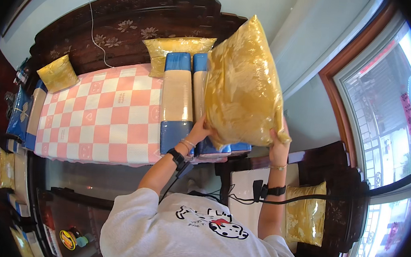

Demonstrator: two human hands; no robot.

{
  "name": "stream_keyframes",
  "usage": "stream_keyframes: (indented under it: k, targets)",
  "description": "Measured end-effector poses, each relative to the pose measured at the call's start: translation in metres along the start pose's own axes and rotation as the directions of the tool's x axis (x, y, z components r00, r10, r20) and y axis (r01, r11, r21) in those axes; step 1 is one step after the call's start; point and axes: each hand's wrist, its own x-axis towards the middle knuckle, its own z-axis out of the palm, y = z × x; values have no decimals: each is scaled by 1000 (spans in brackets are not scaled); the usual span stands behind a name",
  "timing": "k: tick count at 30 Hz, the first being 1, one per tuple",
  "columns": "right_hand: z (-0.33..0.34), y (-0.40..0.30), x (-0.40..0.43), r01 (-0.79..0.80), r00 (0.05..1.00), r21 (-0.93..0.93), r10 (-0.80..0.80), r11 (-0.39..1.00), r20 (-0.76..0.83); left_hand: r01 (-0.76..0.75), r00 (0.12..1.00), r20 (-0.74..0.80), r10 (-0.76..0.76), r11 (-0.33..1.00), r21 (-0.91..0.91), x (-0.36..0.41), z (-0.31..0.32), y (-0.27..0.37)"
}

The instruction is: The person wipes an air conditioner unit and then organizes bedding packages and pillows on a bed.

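A large gold cushion (245, 84) in a shiny, clear plastic cover is held up in front of me by its lower edge. My left hand (202, 129) grips its lower left side, and my right hand (279, 147) has hold of the lower right corner. Just left of it, a blue-and-beige bolster (177, 93) wrapped in plastic lies on the seat. A second such bolster (198, 84) sits beside that one, partly hidden by the gold cushion. Another gold cushion (175, 45) leans against the carved wooden backrest (134, 23) behind them.
A pink-and-white checked cover (109, 113) spreads over the long seat. A small gold cushion (58, 73) rests at its far left. A dark low table (75, 212) stands lower left. A wooden armchair (337, 207) with a gold cushion (305, 212) is at right. A black cable (316, 197) crosses my right forearm.
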Motion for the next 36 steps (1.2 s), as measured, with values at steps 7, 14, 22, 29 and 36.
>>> stream_keyframes:
  k: [7,14,22,29,36]
  targets:
    - [-40,91,36,-183,956,-313,94,932,-278,-29,999,-4,32,957,287,10,-20,14]
    - [32,-13,18,244,887,-791,-459,561,-52,463,883,115,-454,884,-63,-109,-27,-16]
    - [130,13,-22,284,780,-207,-100,936,618,344,762,-540,-357,930,-129,-298,-9,79]
    - [231,-1,-25,255,560,97,-228,962,796,43,366,-930,-26,999,-11,-382,58,163]
    - [296,-25,-83,160,106,225,-244,961,964,-66,242,-969,42,997,27,-417,99,152]
